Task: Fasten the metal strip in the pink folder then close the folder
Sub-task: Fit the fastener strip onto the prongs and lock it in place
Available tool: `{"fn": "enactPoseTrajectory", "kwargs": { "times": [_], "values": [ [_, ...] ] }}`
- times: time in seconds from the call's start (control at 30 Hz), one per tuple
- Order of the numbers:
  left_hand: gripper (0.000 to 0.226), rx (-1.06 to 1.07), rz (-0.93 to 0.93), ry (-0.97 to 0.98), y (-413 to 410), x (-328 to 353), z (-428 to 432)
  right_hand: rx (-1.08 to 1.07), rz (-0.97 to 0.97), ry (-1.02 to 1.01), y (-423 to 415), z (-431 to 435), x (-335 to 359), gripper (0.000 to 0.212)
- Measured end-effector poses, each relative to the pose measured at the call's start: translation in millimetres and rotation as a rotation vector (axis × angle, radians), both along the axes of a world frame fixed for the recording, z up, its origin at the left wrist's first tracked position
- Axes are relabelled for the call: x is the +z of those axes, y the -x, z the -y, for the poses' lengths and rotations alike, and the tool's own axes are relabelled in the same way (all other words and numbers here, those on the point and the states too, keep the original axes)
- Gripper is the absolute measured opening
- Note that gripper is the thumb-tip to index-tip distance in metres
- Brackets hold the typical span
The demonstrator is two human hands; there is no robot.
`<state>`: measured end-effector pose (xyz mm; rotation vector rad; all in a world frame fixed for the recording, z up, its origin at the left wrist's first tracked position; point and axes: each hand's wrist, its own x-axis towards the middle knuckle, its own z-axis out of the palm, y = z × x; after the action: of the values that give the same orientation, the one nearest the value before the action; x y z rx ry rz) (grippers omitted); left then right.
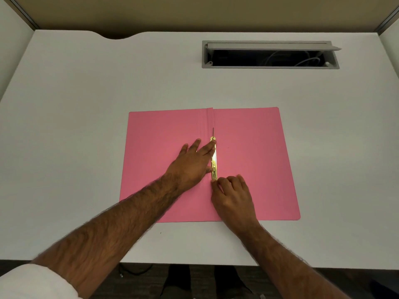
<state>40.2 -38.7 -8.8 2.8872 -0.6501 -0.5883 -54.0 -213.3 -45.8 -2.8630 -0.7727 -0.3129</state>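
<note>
The pink folder lies open and flat on the white desk. A gold metal strip runs along its centre fold, with a thin prong standing up at its far end. My left hand lies flat on the left flap, its fingers spread and its index fingertip pressing the strip's far end. My right hand is curled at the strip's near end, fingertips on the metal there. That near end is partly hidden under those fingers.
The white desk has a grey cable hatch standing open at the back right, with wires inside. A curved cut-out marks the back left edge. The desk's front edge runs just below the folder, with dark floor beyond it.
</note>
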Motion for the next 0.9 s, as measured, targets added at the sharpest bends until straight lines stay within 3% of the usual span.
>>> {"fn": "enactPoseTrajectory", "kwargs": {
  "times": [0.23,0.43,0.57,0.77,0.9],
  "values": [
    [0.072,0.000,0.009,-0.006,0,-2,-1,0.148,0.093,-0.036,-11,21,-4,0.025],
    [0.072,0.001,0.019,-0.007,1,-5,-2,0.251,0.047,0.035,-19,33,-7,0.031],
    [0.072,0.009,0.013,-0.002,1,-7,-2,0.163,-0.025,-0.032,-5,26,-6,0.037],
    [0.073,0.039,-0.011,0.023,1,-5,-1,-0.098,-0.194,-0.316,-3,2,3,0.032],
    [0.070,0.075,0.000,0.082,2,1,0,-0.137,-0.267,-0.339,-23,-8,7,0.030]
  ]
}}
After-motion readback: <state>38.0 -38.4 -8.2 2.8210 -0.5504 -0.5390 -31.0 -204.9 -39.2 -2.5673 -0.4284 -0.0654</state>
